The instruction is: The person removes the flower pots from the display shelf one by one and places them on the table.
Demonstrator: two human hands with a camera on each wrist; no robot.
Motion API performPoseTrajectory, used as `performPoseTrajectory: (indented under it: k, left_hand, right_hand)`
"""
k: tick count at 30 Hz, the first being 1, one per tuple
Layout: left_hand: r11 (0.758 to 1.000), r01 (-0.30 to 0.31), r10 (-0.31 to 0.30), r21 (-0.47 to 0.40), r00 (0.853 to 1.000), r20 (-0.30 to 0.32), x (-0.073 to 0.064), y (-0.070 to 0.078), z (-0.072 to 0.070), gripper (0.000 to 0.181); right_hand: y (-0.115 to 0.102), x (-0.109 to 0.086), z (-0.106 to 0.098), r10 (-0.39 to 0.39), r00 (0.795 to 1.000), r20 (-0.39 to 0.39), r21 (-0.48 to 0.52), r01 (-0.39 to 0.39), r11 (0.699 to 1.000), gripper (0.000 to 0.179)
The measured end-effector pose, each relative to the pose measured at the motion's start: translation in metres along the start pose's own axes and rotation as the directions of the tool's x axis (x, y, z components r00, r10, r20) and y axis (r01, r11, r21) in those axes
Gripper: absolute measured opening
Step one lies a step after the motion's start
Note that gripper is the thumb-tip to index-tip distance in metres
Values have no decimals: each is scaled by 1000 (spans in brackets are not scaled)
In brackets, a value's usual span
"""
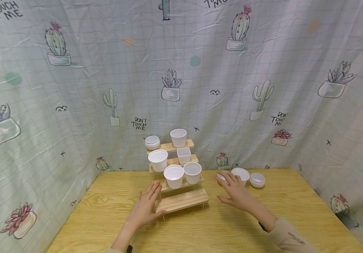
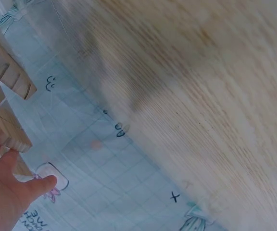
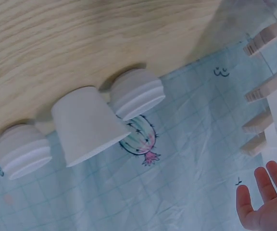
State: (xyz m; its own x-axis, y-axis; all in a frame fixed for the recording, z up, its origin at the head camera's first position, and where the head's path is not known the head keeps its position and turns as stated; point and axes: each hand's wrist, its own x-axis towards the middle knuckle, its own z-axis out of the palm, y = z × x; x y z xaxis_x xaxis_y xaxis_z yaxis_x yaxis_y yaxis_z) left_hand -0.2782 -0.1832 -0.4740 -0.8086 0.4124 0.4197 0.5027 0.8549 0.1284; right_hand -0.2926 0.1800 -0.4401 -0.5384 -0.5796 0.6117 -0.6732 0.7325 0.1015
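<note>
My left hand [image 1: 144,208] lies along the left end of a stepped wooden rack [image 1: 182,201], thumb at its front edge and fingers spread towards a higher step. In the left wrist view those fingers [image 2: 1,156] are right at the rack's end. White plastic pots stand on the upper steps: two round pots [image 1: 173,176] on the third, a round pot [image 1: 158,161] and a square pot [image 1: 183,155] above, a low rounded pot [image 1: 152,142] and a taller one [image 1: 178,138] on top. My right hand [image 1: 236,192], fingers spread and holding nothing, hovers right of the rack.
At the table's back right stand a tall white pot [image 3: 86,125] and two low rounded pots [image 3: 137,94], one partly behind my right hand in the head view. A cactus-print curtain [image 1: 200,80] hangs behind and beside the wooden table [image 1: 105,211].
</note>
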Motion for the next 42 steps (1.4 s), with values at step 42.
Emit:
performPoseTrajectory:
  k: [42]
  left_hand:
    - [1000, -6, 6, 5, 1000, -14, 0, -2, 4, 90]
  right_hand:
    - [-29, 85, 17, -20, 1000, 1, -8, 20, 1000, 61]
